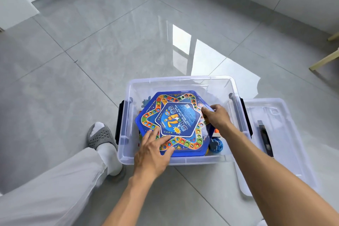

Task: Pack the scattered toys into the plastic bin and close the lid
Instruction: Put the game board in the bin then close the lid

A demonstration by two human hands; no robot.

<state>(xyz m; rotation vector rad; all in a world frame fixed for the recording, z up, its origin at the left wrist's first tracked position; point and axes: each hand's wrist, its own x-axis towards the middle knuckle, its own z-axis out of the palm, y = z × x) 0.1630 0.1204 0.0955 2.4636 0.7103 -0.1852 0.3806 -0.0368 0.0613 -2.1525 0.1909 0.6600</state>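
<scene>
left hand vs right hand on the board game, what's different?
The left hand lies flat with straight fingers on the near left face of the hexagonal board game; the right hand has curled fingers gripping its right edge. The left hand comes in over the near wall of the plastic bin, the right hand over its right side. Both touch the game inside the bin.
</scene>
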